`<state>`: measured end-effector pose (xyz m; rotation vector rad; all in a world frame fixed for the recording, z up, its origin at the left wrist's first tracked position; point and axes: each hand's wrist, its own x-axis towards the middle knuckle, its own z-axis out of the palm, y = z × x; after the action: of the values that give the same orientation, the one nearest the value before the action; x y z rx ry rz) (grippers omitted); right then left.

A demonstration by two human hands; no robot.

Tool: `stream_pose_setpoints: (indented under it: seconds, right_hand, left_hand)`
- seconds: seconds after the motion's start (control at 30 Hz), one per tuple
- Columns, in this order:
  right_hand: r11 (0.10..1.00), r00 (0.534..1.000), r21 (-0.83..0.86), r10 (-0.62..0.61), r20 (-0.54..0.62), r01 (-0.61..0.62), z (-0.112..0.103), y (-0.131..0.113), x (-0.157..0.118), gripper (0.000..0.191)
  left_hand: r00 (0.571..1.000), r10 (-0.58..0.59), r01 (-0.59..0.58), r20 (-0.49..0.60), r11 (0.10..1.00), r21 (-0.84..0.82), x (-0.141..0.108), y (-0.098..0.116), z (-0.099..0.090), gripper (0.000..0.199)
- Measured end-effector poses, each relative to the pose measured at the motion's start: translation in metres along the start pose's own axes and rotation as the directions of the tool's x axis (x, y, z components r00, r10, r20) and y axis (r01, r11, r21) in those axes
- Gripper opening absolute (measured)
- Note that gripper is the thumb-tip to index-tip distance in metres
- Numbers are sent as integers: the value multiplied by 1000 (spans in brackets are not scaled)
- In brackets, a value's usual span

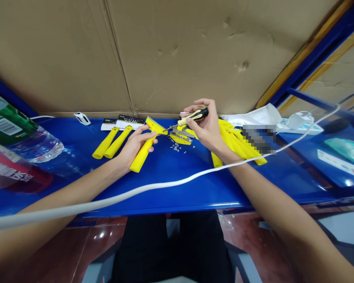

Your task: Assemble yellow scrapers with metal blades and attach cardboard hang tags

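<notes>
Screwdriver (194, 116) and yellow scraper (143, 153), apparently

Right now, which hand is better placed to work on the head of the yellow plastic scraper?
Your right hand, probably: it grips the black-and-yellow screwdriver, whose tip reaches toward the flared head of the yellow plastic scraper. Your left hand is occupied, holding that scraper by its handle.

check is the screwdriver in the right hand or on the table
In hand: the right hand grips the black-and-yellow screwdriver by its handle, above the table.
</notes>
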<state>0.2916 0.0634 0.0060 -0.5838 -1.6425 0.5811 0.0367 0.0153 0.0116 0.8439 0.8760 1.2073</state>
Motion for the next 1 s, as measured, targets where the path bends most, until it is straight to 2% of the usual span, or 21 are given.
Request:
stream_pose_setpoints:
  seconds: [0.2,0.37,0.57,0.73,0.9,1.0]
  right_hand:
    - [990,997,-142,-5,-73,-5,-2,6,-1,55]
    - [1000,1000,8,18,11,-18,-2,6,-1,60]
    - [989,997,-148,-2,-72,-8,-2,4,-1,58]
    - [999,999,-41,26,29,-24,-2,6,-1,64]
    - [991,996,-133,7,-90,-19,-2,6,-1,62]
    - [997,999,-73,-9,-46,5,-1,8,-1,59]
  left_hand:
    - [1000,-6,6,-4,1000,5,-1,1,0,46]
    - [1000,-1,1,-9,1000,0,0,-1,0,46]
    - [1000,3,-3,-5,1000,6,1,-1,-1,47]
    - [1000,3,-2,-20,1000,20,2,-2,-2,48]
    - [1000,4,-4,0,1000,17,1,-3,-2,49]
    - [1000,6,-6,4,1000,24,1,-3,-1,49]
